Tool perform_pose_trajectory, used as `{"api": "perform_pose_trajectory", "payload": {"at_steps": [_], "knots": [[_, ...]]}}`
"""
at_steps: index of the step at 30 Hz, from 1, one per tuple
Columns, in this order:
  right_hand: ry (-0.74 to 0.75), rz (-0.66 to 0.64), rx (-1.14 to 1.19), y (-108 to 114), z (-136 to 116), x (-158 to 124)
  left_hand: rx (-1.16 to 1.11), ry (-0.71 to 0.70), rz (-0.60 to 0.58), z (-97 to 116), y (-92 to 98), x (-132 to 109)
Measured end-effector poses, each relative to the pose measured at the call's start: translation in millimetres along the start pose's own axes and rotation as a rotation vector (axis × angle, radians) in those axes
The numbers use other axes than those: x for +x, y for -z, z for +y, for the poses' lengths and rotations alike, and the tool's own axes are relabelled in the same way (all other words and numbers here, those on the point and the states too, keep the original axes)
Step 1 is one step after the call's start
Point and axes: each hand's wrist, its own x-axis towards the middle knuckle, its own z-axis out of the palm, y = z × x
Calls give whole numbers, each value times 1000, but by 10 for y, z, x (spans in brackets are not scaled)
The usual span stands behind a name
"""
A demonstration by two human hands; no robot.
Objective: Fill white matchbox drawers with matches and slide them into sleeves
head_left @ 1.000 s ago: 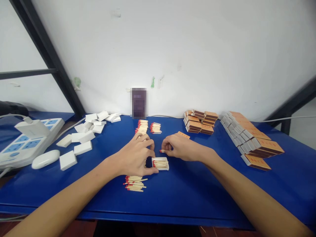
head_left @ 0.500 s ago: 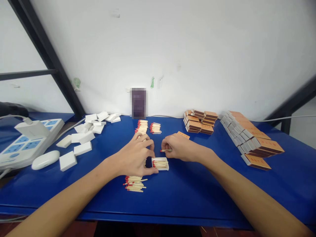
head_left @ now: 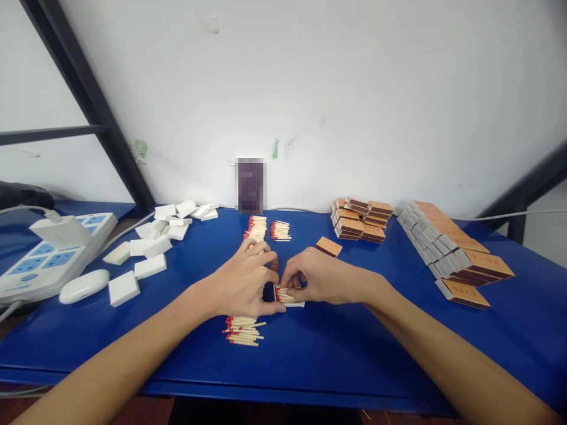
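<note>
My left hand (head_left: 248, 280) steadies a small white matchbox tray (head_left: 297, 305), thumb at its near corner and fingers at its far left side. Matches (head_left: 283, 296) with red heads lie in the tray, heads to the left. The pinched fingers of my right hand (head_left: 316, 276) are down at the tray over these matches, closed on a match that they mostly cover. Loose matches lie in a pile (head_left: 243, 333) just in front of my left hand. Behind it are a larger heap of matches (head_left: 257, 228) and a smaller bunch (head_left: 280, 231).
A single orange matchbox (head_left: 329, 246) lies beyond my right hand. Stacked matchboxes (head_left: 361, 218) stand at the back, with longer rows of them (head_left: 465, 251) at right. White trays (head_left: 150, 267), a white rounded case (head_left: 84, 286) and a power strip (head_left: 53, 257) occupy the left.
My right hand has moved left and down, bringing its match from beside the tray to the matches inside. My left hand keeps its hold on the tray.
</note>
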Motion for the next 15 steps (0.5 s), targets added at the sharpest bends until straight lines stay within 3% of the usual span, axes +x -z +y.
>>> {"api": "perform_pose_trajectory", "payload": {"at_steps": [10,15], "knots": [[41,73,-81,61,13,-26,18,2,2,-4,-5,-2],[-96,-6,-82,154,43,-82,-3,12,-16,4,9,0]]}}
